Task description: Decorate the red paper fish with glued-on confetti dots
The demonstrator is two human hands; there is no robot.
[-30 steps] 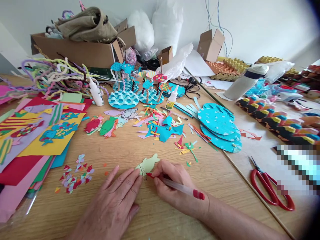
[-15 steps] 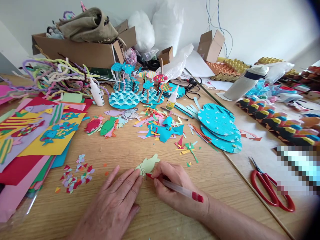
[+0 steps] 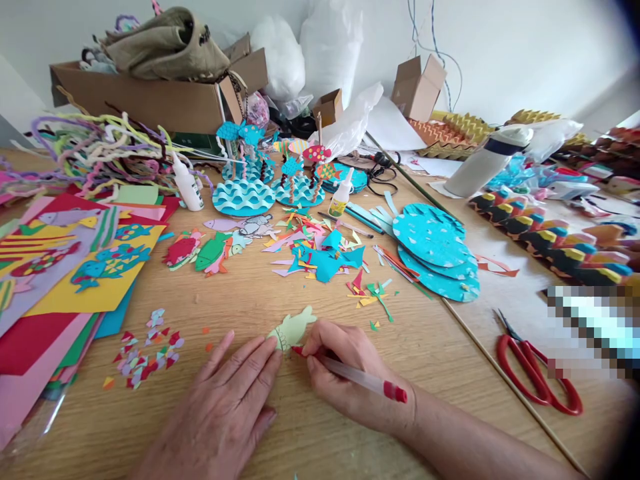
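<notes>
A pale green paper fish (image 3: 295, 327) lies flat on the wooden table between my hands, with curved pen lines drawn near its left end. My left hand (image 3: 230, 393) rests flat, fingers stretched out, with its fingertips on the fish's lower left edge. My right hand (image 3: 350, 373) is closed around a pen (image 3: 357, 379) with a clear barrel and red end. The pen's red tip end points at the fish's lower edge; the very point is partly hidden by the fingers. Small coloured paper bits (image 3: 147, 353) lie left of my left hand.
Red-handled scissors (image 3: 533, 367) and a long thin stick (image 3: 493, 360) lie to the right. Blue paper discs (image 3: 435, 247) and paper scraps (image 3: 320, 253) lie farther back. Two glue bottles (image 3: 187, 183) stand near the wavy fish models (image 3: 245, 197). Coloured sheets (image 3: 55, 340) are stacked on the left.
The view has shifted slightly, so the background sits a little farther left. Both hands keep nearly the same pose on the fish, and the pen stays in my right hand.
</notes>
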